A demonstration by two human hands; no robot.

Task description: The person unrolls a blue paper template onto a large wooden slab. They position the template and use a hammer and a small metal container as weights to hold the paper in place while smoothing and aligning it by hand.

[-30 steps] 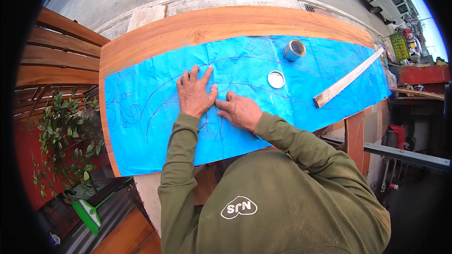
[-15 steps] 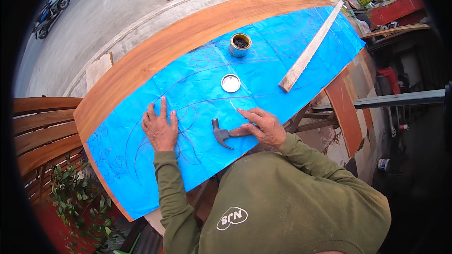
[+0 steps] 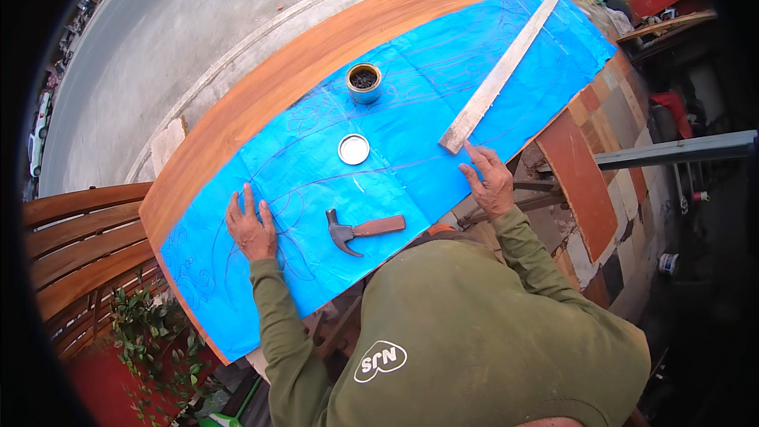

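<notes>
My left hand (image 3: 251,229) lies with its fingers spread on a blue sheet (image 3: 411,138) covered with drawn curves and scrolls. My right hand (image 3: 492,182) is at the sheet's near edge, fingers apart, the forefinger reaching to the near end of a long wooden strip (image 3: 506,71). Whether it touches the strip I cannot tell. Between my hands lies a claw hammer (image 3: 365,229) with a brown handle. Farther off, a round lid (image 3: 353,149) rests near an open can (image 3: 364,83) of small dark pieces. A thin white mark or sliver (image 3: 359,186) shows below the lid.
Under the sheet is a curved brown wooden panel (image 3: 237,119). A slatted wooden bench (image 3: 87,225) and a leafy plant (image 3: 154,332) stand at the left. A metal bar (image 3: 672,150) and a reddish board (image 3: 581,186) are at the right. Beyond the panel runs a road (image 3: 182,39).
My right hand has moved away from the hammer handle, rightward to the wooden strip's near end. My left hand stays on the sheet. The view has shifted, and the motorcycle has left it.
</notes>
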